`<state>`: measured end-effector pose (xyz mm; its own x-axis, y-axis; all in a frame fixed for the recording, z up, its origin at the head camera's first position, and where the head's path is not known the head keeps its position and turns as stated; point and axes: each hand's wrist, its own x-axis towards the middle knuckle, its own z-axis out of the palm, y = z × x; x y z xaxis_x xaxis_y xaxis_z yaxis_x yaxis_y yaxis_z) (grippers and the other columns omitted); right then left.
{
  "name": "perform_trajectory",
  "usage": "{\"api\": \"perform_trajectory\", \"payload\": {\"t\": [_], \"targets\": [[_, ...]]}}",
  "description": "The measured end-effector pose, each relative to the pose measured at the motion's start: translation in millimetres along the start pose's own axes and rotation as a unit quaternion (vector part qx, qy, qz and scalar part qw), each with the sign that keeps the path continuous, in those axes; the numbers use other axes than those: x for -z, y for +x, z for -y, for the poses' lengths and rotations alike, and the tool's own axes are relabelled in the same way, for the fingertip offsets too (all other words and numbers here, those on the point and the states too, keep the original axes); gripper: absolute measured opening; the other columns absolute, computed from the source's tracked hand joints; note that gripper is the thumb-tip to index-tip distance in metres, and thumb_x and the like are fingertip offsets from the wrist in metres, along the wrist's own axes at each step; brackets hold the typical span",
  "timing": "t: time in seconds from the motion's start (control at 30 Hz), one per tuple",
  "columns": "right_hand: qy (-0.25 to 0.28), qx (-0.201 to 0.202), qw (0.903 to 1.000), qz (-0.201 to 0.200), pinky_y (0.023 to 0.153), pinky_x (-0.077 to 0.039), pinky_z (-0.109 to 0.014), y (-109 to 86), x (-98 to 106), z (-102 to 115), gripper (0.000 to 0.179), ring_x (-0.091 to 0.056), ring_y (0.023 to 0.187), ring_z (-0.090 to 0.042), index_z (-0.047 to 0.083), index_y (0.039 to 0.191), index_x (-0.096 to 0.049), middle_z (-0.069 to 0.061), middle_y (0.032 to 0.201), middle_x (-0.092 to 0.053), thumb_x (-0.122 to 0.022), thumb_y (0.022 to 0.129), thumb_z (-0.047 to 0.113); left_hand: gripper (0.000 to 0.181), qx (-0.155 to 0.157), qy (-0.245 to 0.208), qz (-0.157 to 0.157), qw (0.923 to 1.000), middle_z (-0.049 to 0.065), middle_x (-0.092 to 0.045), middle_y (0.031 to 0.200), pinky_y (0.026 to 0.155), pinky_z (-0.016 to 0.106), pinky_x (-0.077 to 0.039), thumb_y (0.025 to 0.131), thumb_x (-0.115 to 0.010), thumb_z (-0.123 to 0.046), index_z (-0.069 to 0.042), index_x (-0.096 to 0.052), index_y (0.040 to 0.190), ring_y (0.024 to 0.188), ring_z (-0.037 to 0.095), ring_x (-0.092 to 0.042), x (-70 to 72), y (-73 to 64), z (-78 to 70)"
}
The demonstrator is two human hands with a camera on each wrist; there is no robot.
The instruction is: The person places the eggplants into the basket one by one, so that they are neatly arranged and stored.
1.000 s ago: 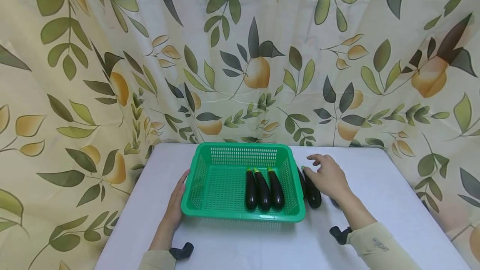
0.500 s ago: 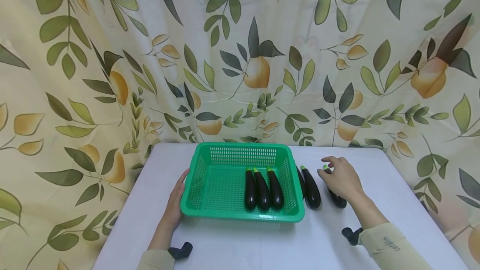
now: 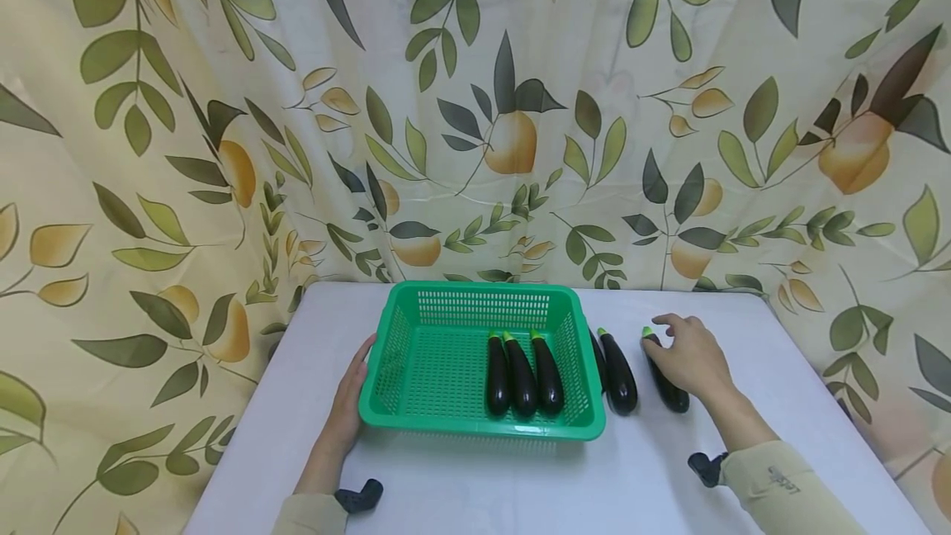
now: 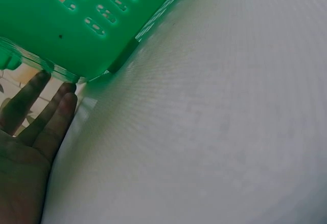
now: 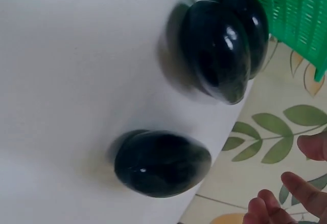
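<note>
A green plastic basket (image 3: 475, 428) holds three dark eggplants (image 3: 522, 378) lying side by side on its right half. My left hand (image 3: 347, 407) rests against the basket's left side; in the left wrist view its straight fingers (image 4: 56, 119) reach the green wall (image 4: 61, 19). My right hand (image 3: 694, 357) hovers over the stem end of a lone eggplant (image 3: 671, 390) on the right of the table. Seen from the right wrist, the thumb and fingers (image 5: 306, 191) are spread apart, with that eggplant (image 5: 162, 163) beyond them.
Two more eggplants (image 3: 619, 374) lie close together just outside the basket's right wall, the inner one partly hidden by it. A white cloth covers the table (image 3: 475, 494). Behind stands a curtain (image 3: 475, 213) printed with leaves and fruit.
My right hand has moved right, from above the eggplants beside the basket to the lone eggplant, which has come into fuller view. The left hand and the basket stay put.
</note>
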<state>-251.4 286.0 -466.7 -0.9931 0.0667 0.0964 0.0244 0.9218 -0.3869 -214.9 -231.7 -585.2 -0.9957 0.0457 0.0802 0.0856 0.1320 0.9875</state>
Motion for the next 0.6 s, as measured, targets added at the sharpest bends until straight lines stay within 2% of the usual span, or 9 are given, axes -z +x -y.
{"api": "perform_trajectory", "payload": {"t": [0.33,0.6], "targets": [[-0.002,-0.038,0.9985,0.039,0.067,-0.046,-0.047,0.9,-7,-22,0.06,-0.053,0.094,-0.045,-0.004,0.135,-0.048,-0.034,0.114,-0.049,-0.063,0.089,0.031,0.046,0.003,0.009,-0.006,0.9999,-0.02,-0.022,0.158,0.115,0.067,-0.003,0.103,-0.019,-0.052,-0.048,-0.027,0.148,0.152,0.019,-0.009,-0.7,0.6,0.2],[-0.011,-0.057,0.9968,0.055,0.075,-0.047,-0.057,1.8,-13,-33,0.067,-0.049,0.103,-0.053,-0.004,0.138,-0.044,-0.039,0.123,-0.042,-0.064,0.088,0.036,0.044,0.003,0.007,0.0,1.0,-0.019,-0.02,0.159,0.116,0.066,-0.002,0.105,-0.017,-0.046,-0.048,-0.026,0.148,0.152,0.019,-0.007,0.7,0.6,-0.5]]}}
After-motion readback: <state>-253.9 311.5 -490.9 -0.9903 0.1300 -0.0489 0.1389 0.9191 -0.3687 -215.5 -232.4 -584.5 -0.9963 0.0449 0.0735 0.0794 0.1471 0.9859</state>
